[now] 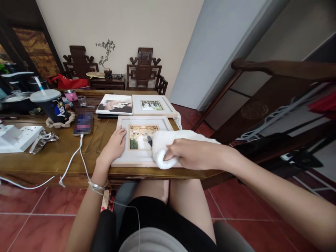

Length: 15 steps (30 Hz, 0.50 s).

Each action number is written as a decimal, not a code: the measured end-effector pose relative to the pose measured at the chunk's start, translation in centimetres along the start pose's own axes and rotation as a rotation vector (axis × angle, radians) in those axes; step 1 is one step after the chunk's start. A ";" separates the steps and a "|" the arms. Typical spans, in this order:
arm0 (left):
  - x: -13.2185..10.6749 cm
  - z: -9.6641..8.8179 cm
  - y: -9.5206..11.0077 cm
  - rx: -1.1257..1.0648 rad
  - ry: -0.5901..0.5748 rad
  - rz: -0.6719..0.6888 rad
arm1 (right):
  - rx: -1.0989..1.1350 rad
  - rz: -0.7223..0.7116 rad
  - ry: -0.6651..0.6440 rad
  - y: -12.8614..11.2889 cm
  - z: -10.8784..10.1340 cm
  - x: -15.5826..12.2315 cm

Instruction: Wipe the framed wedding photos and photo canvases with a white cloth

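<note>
A white picture frame with a photo lies flat near the front edge of the wooden table. My left hand rests flat on the frame's left border, fingers stretched out. My right hand is closed on a fluffy white cloth that lies over the frame's right side. A second white frame and a photo print lie just behind.
A phone with a white cable lies left of the frame. A dark lidded cup, a white power strip, a small glass and a pink cup stand further left. Carved chairs line the back wall; a dark wooden chair stands at right.
</note>
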<state>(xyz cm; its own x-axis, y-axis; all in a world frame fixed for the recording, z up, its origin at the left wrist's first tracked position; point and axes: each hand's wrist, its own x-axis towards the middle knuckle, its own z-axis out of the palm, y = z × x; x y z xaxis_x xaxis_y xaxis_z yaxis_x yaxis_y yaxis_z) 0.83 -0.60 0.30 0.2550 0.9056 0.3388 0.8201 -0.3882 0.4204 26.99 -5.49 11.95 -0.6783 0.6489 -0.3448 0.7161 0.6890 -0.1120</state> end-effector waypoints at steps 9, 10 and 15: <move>0.0 0.2 -0.1 0.006 0.015 -0.003 | -0.012 -0.218 0.171 -2.2 1.4 2.2; 0.0 0.1 -0.1 0.005 0.009 0.000 | 0.006 -0.238 0.194 -2.4 1.6 2.5; 0.0 -0.3 -0.1 0.015 -0.019 0.012 | 0.046 -0.152 0.178 -1.1 2.7 0.5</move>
<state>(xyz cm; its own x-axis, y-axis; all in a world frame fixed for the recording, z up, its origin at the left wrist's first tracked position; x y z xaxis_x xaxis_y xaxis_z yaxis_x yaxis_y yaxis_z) 0.64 -0.61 0.52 0.2745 0.9041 0.3275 0.8244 -0.3966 0.4038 26.33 -6.83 9.40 -0.7944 0.5882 -0.1512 0.6073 0.7704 -0.1938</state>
